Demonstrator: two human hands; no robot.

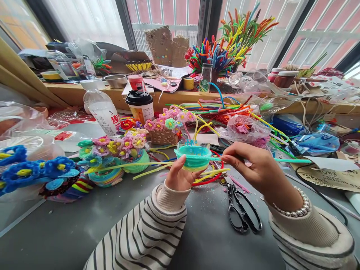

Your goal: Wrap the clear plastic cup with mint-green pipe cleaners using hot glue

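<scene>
My left hand (181,175) is wrapped round a small clear plastic cup (194,153), its thumb at the near side. Turquoise pipe cleaner goes round the cup's wall, above a yellow band near its base. My right hand (247,165) pinches a turquoise pipe cleaner (292,161) just right of the cup. One stretch runs from the fingers to the cup, and the free end reaches out to the right. Black-handled scissors (239,210) lie on the grey table below my right hand.
Pipe-cleaner flowers in wrapped cups (107,172) stand at the left. Behind are a flower basket (161,137), a lidded coffee cup (139,105) and a plastic bottle (102,112). Loose pipe cleaners (213,108) and plastic bags (247,129) spread across the back.
</scene>
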